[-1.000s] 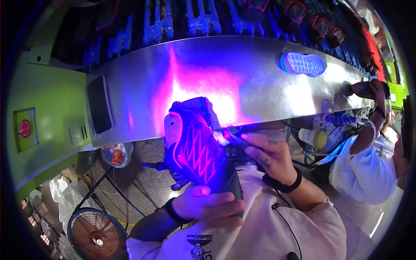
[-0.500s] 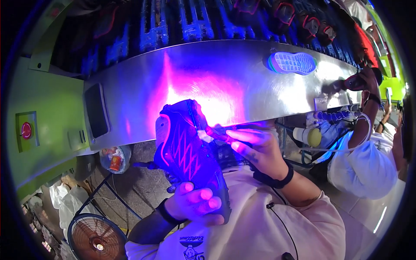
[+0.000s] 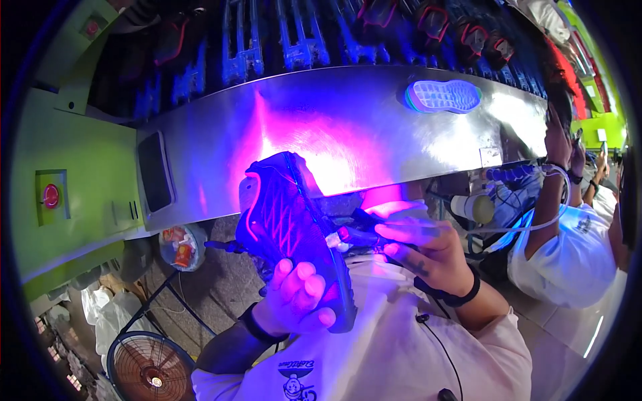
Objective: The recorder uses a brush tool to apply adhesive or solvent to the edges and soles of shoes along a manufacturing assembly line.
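A dark shoe (image 3: 277, 214) with crisscross lines and glowing red-pink trim is held up before me, tilted, under violet light. My left hand (image 3: 297, 301) is closed round its lower end, fingers across the upper and thumb near the sole edge. My right hand (image 3: 431, 247) pinches a dark slim tool (image 3: 358, 236) with a pale tip; its exact kind is not clear. That tip meets the shoe's side, along the seam between upper and sole. Beyond the shoe, a metal bench (image 3: 221, 160) glows pink and white.
A pale shoe sole (image 3: 445, 97) lies on the bench at right, and a dark flat panel (image 3: 155, 172) at left. Blue racks (image 3: 301, 40) carrying shoes run behind. A fan (image 3: 150, 367) and a bagged bin (image 3: 182, 248) stand at lower left. Other people (image 3: 562, 247) are to the right.
My right hand has moved right and slightly down, and the tool's pale tip now sits lower along the shoe's edge. A co-worker's dark shoe at far right is no longer plainly visible.
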Motion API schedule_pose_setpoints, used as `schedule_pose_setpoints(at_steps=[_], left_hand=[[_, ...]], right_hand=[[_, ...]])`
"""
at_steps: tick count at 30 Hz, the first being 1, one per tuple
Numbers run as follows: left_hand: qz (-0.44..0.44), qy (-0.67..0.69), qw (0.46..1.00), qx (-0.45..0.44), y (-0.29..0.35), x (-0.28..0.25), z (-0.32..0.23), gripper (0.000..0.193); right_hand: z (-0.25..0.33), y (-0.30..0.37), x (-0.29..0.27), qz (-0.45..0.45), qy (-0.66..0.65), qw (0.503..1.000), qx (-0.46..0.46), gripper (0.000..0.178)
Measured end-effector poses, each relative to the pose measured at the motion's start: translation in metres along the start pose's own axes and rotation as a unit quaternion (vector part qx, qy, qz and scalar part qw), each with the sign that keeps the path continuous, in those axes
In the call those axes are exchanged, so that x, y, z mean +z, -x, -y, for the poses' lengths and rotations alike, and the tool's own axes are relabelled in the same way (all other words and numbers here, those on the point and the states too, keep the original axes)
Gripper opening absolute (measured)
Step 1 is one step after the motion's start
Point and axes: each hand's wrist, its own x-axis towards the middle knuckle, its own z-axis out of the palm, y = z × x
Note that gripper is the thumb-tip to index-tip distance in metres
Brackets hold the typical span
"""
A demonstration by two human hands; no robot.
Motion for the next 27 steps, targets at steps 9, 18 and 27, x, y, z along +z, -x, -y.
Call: schedule_pose_setpoints(at_steps=[9, 18, 27], left_hand=[[0.087, -0.098, 0.991, -0.023, -0.051, 0.010, -0.001, 0.106], [0.003, -0.091, 0.989, -0.116, -0.117, 0.022, 0.004, 0.079], [0.057, -0.027, 0.987, -0.148, -0.162, 0.021, 0.026, 0.079]], right_hand=[[0.024, 0.013, -0.025, -0.005, -0.010, 1.000, -0.013, 0.036], [0.040, 0.016, -0.040, -0.067, -0.010, 0.996, -0.065, 0.035], [0.047, -0.012, -0.064, -0.137, 0.204, 0.946, -0.213, 0.055]])
